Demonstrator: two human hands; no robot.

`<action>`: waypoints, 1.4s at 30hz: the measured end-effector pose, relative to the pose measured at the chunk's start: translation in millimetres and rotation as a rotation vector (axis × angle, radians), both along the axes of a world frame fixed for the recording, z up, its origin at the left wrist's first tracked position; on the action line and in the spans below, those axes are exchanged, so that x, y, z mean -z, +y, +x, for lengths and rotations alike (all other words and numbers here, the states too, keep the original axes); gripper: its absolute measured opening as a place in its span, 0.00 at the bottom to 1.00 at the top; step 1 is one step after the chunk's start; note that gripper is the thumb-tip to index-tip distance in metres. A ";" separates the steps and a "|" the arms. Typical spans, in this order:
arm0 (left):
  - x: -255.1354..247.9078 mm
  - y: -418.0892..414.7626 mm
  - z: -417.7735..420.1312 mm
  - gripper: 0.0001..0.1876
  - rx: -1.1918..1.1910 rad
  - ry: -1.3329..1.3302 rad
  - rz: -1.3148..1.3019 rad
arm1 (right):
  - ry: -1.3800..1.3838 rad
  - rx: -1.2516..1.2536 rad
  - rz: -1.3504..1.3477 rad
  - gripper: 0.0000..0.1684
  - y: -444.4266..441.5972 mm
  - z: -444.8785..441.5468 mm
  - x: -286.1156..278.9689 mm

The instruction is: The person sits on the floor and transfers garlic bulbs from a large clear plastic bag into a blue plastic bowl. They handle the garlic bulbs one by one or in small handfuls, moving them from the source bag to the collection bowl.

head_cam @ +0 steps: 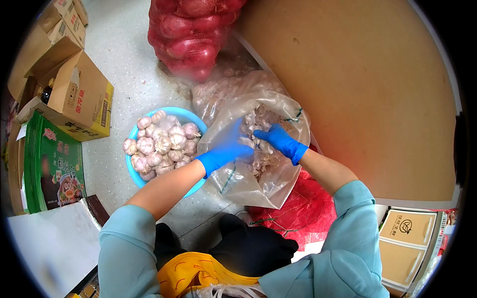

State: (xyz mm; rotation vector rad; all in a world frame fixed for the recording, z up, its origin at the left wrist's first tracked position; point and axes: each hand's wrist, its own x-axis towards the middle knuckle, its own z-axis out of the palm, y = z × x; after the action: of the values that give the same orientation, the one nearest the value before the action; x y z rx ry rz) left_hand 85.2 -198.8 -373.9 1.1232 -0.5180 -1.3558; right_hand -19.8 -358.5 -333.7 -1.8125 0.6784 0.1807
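Both my hands wear blue gloves. My left hand (pixel 229 151) is blurred at the left side of the mouth of a translucent woven plastic bag (pixel 268 192). Papery garlic skins (pixel 257 121) lie loose inside that bag. Over them, in the right part of the opening, is my right hand (pixel 281 141), its fingertips among the skins. I cannot tell whether either hand grips anything. Beside my left forearm, a light-blue plastic basin (pixel 131 169) on the floor holds a heap of whole garlic bulbs (pixel 162 143).
Beyond the bag stands a red mesh sack of onions (pixel 190 37). A large brown board (pixel 354 93) bounds the right side. On the left are an opened cardboard carton (pixel 80 97) with bottles and a green printed box (pixel 56 164). Red mesh (pixel 302 205) lies under the bag's near side.
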 end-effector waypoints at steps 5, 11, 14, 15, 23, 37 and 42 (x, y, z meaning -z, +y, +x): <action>23.0 11.8 18.7 0.21 0.162 0.378 -0.061 | 0.140 -0.014 -0.316 0.25 -10.6 3.8 -10.8; 12.4 3.2 28.0 0.06 0.368 0.392 0.020 | 0.240 -0.060 -0.399 0.31 -14.4 -1.1 10.1; 16.8 5.1 27.6 0.18 0.280 0.169 0.127 | 0.264 -0.092 -0.298 0.31 -12.1 5.0 10.1; 17.0 5.4 26.2 0.25 0.230 0.064 0.179 | 0.270 -0.093 -0.285 0.31 -9.9 5.9 8.2; -4.9 5.6 21.2 0.22 0.152 0.308 0.009 | 0.232 -0.142 -0.215 0.28 -2.3 -0.7 14.0; -22.1 11.3 6.6 0.46 0.075 -0.707 -0.159 | 0.143 -0.097 0.052 0.21 0.5 -4.3 3.4; -26.8 8.8 3.3 0.45 0.048 -0.832 -0.145 | 0.175 0.057 0.542 0.25 15.2 -4.1 -24.7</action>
State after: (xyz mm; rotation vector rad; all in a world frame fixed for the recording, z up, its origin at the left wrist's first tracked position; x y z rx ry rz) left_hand 88.5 -190.0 -347.1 1.5390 -1.2235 -0.8212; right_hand -23.9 -343.3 -309.0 -1.2655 0.7198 0.4442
